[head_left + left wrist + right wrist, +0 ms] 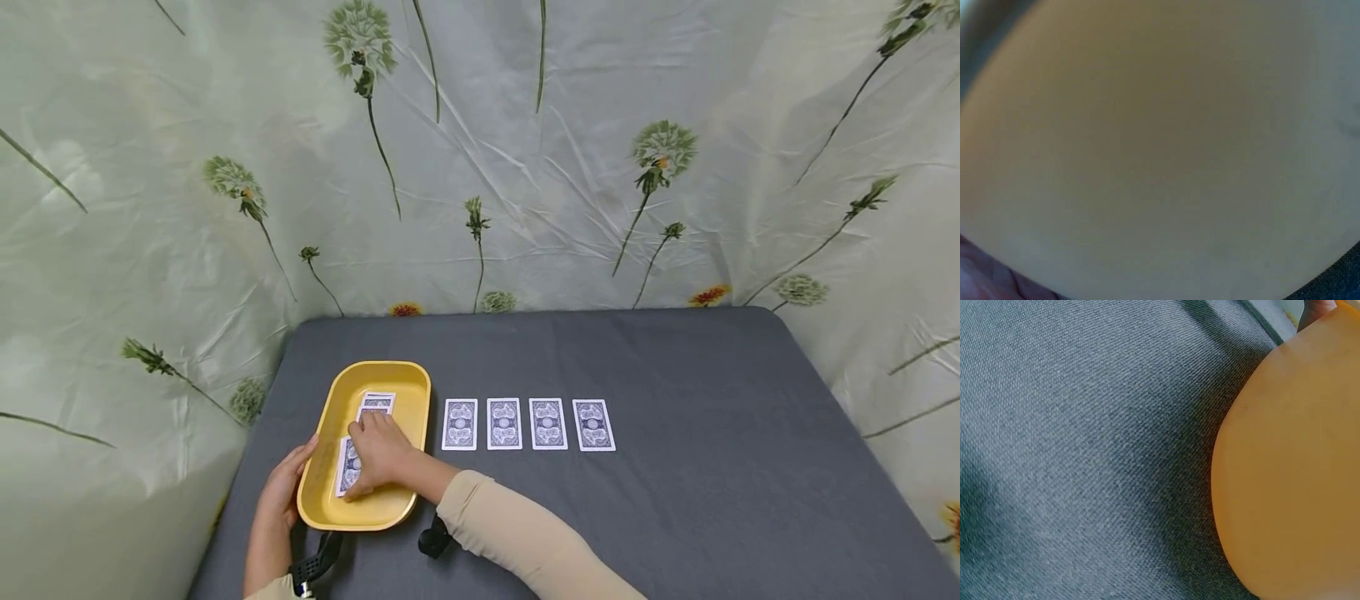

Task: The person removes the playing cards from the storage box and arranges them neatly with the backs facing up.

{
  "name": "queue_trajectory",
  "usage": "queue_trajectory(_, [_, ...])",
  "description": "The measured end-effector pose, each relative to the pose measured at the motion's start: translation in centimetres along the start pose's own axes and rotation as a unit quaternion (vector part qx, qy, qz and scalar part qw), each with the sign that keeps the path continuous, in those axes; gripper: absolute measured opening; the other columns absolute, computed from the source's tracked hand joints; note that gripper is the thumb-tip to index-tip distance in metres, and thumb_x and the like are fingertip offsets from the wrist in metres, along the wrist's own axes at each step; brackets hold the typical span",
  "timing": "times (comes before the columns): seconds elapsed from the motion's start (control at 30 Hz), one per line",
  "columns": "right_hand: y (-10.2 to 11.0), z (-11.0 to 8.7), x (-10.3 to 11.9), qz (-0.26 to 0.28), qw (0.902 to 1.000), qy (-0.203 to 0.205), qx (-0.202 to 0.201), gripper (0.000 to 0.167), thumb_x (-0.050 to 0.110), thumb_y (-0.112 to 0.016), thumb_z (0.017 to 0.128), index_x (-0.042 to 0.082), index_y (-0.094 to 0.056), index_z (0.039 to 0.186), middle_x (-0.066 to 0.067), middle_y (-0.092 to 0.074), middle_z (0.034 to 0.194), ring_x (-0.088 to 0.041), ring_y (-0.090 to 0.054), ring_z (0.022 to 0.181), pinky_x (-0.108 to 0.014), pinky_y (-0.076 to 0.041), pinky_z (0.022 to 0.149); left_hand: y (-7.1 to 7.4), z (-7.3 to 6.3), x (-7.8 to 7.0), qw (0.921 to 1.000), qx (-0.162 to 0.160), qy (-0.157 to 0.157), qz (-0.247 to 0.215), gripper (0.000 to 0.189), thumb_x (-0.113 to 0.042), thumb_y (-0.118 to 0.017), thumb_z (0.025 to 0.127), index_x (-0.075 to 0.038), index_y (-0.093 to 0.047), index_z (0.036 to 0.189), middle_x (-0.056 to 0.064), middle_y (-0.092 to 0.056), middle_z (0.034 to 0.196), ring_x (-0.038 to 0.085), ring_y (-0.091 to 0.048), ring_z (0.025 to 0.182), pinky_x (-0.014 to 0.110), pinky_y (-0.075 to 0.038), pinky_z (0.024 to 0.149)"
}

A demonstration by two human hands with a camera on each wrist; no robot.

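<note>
A yellow tray [421, 400] stands at the left of the table in the head view. My left hand [283, 490] holds its left side by the rim. Over the inside of the tray, my right hand [382, 450] grips a blue-backed playing card [349, 468], thumb at its near end and fingers at its far end; whether it is one card or several, I cannot tell. Further back in the tray lie more face-down cards [377, 402], partly covered by the right hand. The tray's outer wall [1160, 156] fills the left wrist view, blurred. In the right wrist view, the tray wall [1291, 481] hides the right hand's fingers.
To the right of the tray, several face-down cards [460, 425] lie in a row on the dark grey tablecloth [697, 467]. A floral sheet [525, 167] hangs behind the table. Black wrist devices [318, 562] sit close to the tray's near edge.
</note>
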State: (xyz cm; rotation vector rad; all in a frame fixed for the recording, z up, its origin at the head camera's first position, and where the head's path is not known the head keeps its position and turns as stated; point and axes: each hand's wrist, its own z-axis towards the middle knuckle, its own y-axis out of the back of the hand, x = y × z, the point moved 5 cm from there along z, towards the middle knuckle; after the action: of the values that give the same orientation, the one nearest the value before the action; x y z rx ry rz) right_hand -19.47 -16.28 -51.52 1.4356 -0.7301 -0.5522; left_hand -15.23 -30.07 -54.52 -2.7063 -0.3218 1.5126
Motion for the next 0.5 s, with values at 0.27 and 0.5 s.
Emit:
queue_trajectory(0.27, [0.06,-0.10,-0.14,0.005,1.0000,-0.002,0.000,0.089,0.079,-0.069,0.047,0.018,-0.052,0.110,0.005,-0.043,0.095,-0.009,-0.038,0.084,-0.020,-0.030,0.069,0.12,0.14,0.04,0.9998,-0.014,0.010,0.004,0.027,-0.043,-0.047,0.095,-0.017,-0.046,0.102,-0.007,-0.062,0.084,0.009,-0.062,0.078,0.027,-0.051,0.071])
queue_trajectory(0.5, [0.47,0.07,-0.19,0.019,0.9998,-0.006,0.002,0.091,0.077,-0.071,0.048,0.018,-0.052,0.114,0.004,-0.046,0.101,-0.010,-0.041,0.091,-0.022,-0.032,0.075,0.33,0.10,-0.05,0.9997,-0.019,0.009,0.010,0.027,-0.043,-0.048,0.094,-0.016,-0.048,0.100,-0.007,-0.061,0.083,0.009,-0.062,0.076,0.027,-0.051,0.070])
